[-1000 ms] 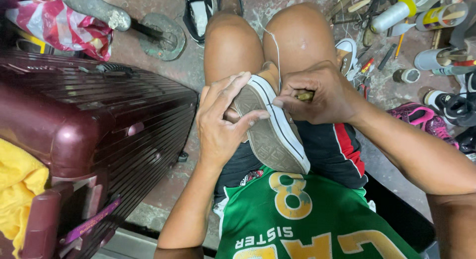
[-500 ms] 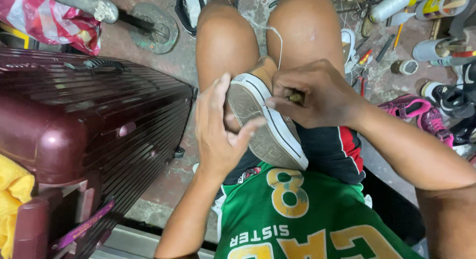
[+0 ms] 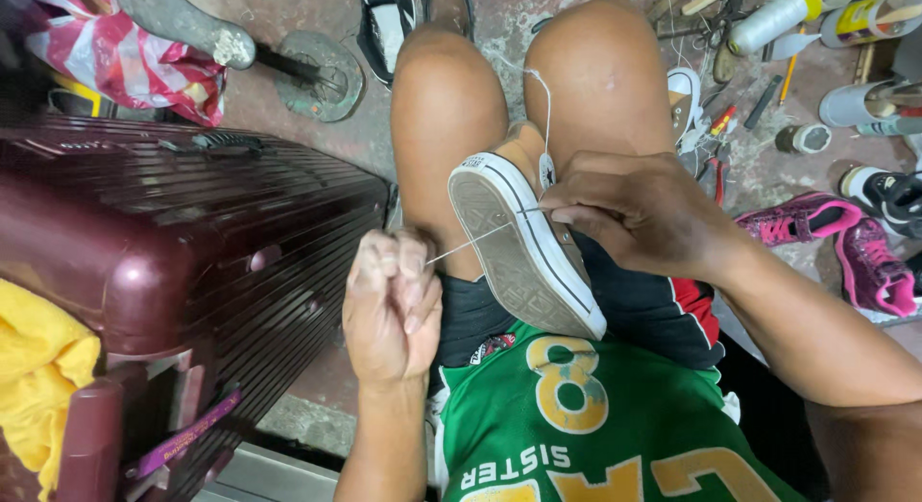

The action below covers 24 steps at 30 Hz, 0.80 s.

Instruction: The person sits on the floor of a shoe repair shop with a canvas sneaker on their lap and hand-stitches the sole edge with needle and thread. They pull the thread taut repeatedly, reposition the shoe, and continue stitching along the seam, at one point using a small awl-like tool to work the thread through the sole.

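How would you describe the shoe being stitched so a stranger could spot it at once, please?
Find the seated person's bare knees. Between them lies a tan canvas sneaker, grey sole up, steadied by the right hand. Unlike the pink shoes on the floor, it has white thread running from its white rim.

A tan canvas sneaker [image 3: 523,243] lies on the person's lap between the thighs, turned so that its grey, worn sole with white rubber edge faces up, toe toward the knees. A thin white thread [image 3: 471,243] runs tight from the sole edge to the left, and another part goes up from the heel.
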Motion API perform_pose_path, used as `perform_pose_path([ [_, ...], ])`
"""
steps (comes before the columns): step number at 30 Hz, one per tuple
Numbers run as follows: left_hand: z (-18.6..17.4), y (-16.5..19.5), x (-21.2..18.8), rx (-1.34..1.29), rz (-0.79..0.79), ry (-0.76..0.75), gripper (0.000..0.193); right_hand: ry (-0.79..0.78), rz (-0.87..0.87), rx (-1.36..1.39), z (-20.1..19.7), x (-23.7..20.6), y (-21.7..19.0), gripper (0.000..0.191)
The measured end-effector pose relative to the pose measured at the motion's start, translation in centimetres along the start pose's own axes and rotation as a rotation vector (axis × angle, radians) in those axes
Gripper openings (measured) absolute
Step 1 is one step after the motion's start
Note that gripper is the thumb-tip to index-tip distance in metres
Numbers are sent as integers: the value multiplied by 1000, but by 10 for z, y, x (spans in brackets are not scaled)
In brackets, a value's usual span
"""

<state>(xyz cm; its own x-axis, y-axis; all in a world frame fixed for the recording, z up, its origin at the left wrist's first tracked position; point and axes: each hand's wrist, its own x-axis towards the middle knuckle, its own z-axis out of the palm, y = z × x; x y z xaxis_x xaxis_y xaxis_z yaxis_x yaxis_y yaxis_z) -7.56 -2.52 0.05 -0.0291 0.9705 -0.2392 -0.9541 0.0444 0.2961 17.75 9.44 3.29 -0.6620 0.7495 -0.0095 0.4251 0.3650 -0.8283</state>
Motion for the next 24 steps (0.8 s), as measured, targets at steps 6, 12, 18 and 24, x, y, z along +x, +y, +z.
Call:
perform_pose_path([
  [6,24,-29,20,1520,246,151,22,30,-55,-48,2,-5,2,15],
  [12,45,-32,21,1725,460,-107,19,76,-90,-68,5,-6,3,11],
  [18,47,-34,19,1727,337,-4,19,112,-125,-56,10,-6,1,12],
  [24,46,-35,18,1773,303,12,16,137,-132,-70,14,-10,4,15],
])
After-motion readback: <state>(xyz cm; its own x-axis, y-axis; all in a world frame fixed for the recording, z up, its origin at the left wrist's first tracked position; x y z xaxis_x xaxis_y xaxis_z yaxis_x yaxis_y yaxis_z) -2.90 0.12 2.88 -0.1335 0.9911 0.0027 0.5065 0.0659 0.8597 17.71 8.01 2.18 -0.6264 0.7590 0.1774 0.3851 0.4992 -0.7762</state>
